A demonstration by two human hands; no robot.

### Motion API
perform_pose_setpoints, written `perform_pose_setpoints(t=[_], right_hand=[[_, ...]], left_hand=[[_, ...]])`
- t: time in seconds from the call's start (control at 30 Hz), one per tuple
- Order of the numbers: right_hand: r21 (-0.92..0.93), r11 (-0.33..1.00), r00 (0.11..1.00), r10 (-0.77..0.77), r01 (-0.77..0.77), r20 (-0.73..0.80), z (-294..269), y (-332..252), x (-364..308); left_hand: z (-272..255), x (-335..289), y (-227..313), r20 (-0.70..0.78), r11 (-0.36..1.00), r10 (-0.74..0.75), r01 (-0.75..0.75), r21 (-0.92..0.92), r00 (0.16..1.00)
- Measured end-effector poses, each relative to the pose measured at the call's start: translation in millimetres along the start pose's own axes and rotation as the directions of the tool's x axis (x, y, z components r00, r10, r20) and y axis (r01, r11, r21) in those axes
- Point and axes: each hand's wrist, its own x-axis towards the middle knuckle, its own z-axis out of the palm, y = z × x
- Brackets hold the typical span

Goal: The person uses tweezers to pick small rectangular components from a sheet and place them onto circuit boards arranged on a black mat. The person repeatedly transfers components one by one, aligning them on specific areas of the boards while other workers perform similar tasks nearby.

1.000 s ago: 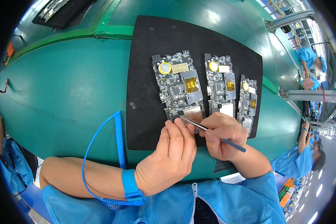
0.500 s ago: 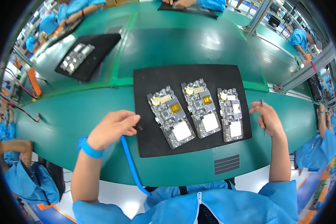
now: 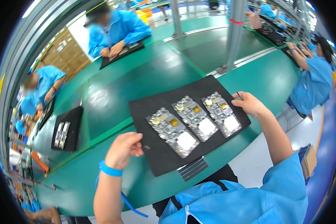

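Note:
A black foam mat [image 3: 158, 166] carries three circuit boards side by side: a left board [image 3: 171, 131], a middle board [image 3: 195, 118] and a right board [image 3: 221, 114]. Each has a round yellow part near its far end and a white square near its close end. At the mat's left edge, my left hand [image 3: 124, 150] has its thumb and fingers closed on the border. On the opposite side, my right hand [image 3: 251, 104] pinches the mat's far right edge. A thin dark tool, like tweezers, shows only its tip by those fingers.
A flat piece with dark strips [image 3: 193, 168] lies at the green table's [image 3: 100, 179] near edge. Another black mat [image 3: 74, 128] with boards is at left, near an orange tool [image 3: 40, 161]. A metal post [image 3: 233, 41] stands beyond. Co-workers sit around; a blue cord [image 3: 132, 207] trails from my left wrist.
The view has swung to the right, so the table and mat look turned. My right hand, earlier apart from the mat with the thin tool, now grips its edge. The boards keep their order.

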Motion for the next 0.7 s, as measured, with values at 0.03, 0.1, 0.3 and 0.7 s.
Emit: perform_pose_setpoints(t=[0.03,0.1,0.3,0.7], right_hand=[[-0.006,1.000,1.000,0.009,-0.010,-0.028,1.8,13.2,3.3],[-0.173,0.980,0.980,0.070,-0.103,-0.186,-17.9,18.0,-12.6],[-0.509,0.802,0.828,-0.034,-0.312,-0.560,-162.4,98.8,27.3],[0.086,0.862,0.743,-0.376,0.500,-0.553,-50.8,-15.5,6.0]], left_hand=[[-8.1,7.1,4.8,0.069,1.000,-0.022,0.021,0.017,0.997],[9.1,33.2,0.4,0.227,0.999,-0.020,0.011,0.040,0.974],[166.6,94.3,-19.8,0.552,0.991,0.100,-0.036,-0.125,0.828],[12.2,22.3,-48.0,0.717,0.093,0.580,-0.906,0.413,0.386]])
